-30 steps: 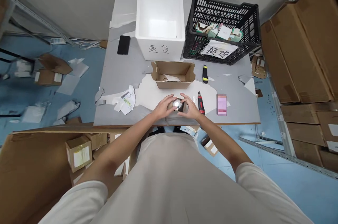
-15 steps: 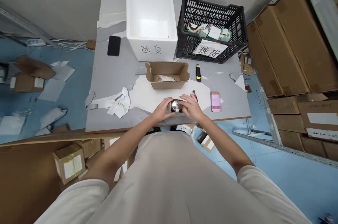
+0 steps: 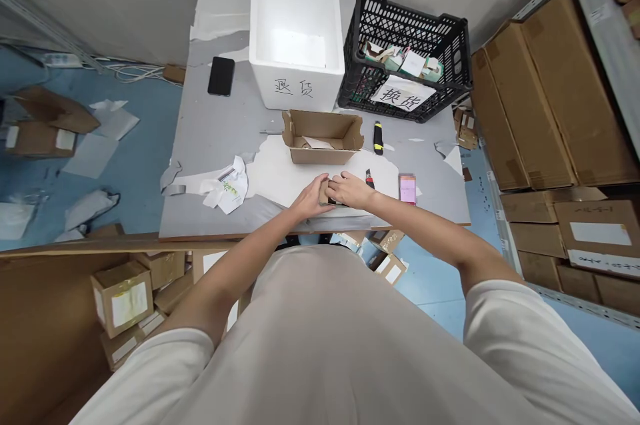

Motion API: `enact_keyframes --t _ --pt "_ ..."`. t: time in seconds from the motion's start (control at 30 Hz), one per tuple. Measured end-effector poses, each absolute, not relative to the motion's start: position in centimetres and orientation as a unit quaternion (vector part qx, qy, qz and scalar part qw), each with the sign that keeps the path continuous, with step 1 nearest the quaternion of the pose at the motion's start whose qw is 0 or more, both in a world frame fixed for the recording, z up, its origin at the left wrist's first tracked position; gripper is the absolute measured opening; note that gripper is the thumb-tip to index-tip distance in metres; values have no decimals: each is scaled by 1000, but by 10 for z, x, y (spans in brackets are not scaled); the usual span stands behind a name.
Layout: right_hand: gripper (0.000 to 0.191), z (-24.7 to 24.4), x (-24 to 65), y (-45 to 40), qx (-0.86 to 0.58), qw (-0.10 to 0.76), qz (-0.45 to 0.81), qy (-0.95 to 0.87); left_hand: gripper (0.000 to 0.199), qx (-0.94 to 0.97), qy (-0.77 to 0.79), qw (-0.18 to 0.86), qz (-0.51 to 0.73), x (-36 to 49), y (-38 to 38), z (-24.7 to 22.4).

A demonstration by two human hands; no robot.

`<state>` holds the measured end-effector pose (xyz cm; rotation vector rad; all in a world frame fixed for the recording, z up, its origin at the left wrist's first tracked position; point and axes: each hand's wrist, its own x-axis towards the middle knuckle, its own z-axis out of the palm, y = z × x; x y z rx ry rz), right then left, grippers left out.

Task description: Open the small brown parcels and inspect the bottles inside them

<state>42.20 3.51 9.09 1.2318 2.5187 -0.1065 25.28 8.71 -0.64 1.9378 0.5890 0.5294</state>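
Near the front edge of the table, my left hand (image 3: 311,198) is closed round the left side of a small brown cardboard box (image 3: 325,193). My right hand (image 3: 351,190) lies over the box's right part, its fingers bent down onto it and closed on something dark that they mostly hide. Just beyond both hands stands an open, longer cardboard box (image 3: 326,156) with white paper inside. A red and black cutter (image 3: 369,179) lies right of the hands, and a phone with a pink screen (image 3: 407,189) is farther right.
A white foam box (image 3: 297,83) and a black crate (image 3: 415,41) holding small packages stand at the back. A black phone (image 3: 221,76) lies at the left, a yellow-black cutter (image 3: 378,138) at the right, crumpled paper (image 3: 233,186) at the left front. Cartons (image 3: 560,91) fill the right shelf.
My right hand has moved left over the small box and now covers the shiny round thing seen in it before. The view has shifted slightly.
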Motion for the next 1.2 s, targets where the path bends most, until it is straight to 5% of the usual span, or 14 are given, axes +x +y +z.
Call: enact_keyframes --t 0.2,0.53,0.73,0.87,0.97,1.2 --pt "26 113 430 42 407 141 -92 898 97 823 241 474 200 253 87 -7" --pt "30 241 463 43 451 -100 -223 858 87 853 219 426 206 255 83 -2" --pt "28 274 481 54 478 -247 -254 804 124 832 212 436 269 245 74 23" --pt "31 276 484 79 505 -362 -292 727 126 731 214 503 408 248 55 70" --pt "33 273 476 96 524 -432 -358 640 108 603 274 578 476 257 43 106" --pt "43 250 455 101 486 -462 -537 511 78 368 231 814 386 251 30 136"
